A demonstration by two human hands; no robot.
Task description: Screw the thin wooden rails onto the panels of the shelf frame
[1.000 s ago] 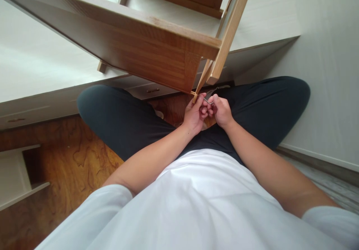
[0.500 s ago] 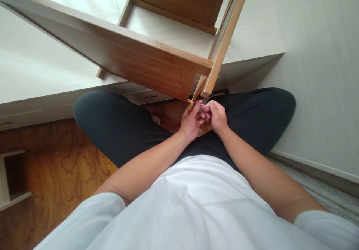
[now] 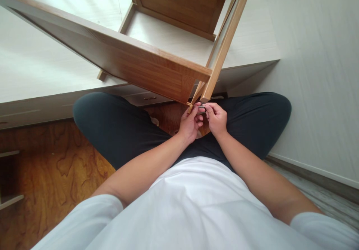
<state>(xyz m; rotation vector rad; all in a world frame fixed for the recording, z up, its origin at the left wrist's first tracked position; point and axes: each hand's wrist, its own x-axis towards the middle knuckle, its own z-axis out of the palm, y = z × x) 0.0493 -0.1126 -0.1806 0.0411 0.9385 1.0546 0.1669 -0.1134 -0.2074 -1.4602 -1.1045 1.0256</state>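
Note:
A wooden furniture piece (image 3: pixel 146 68) with a broad panel and thin slats leans toward me from a white platform. Its lowest corner ends just above my lap. My left hand (image 3: pixel 190 124) is cupped under that corner, fingertips touching the end of a thin slat (image 3: pixel 224 44). My right hand (image 3: pixel 215 119) pinches a small metal L-shaped key (image 3: pixel 201 107) at the same corner. Both hands touch each other. The key's tip is hidden between fingers and wood.
I sit cross-legged in dark trousers (image 3: pixel 117 126) on a wooden floor (image 3: pixel 56 167). A white platform with drawers (image 3: pixel 42 107) runs across the back. A white wall (image 3: pixel 322 74) stands at the right. A white shelf edge (image 3: pixel 8 201) shows at far left.
The furniture's corner and both hands have shifted slightly down in view and closed together; my right hand has turned the key a little at the corner.

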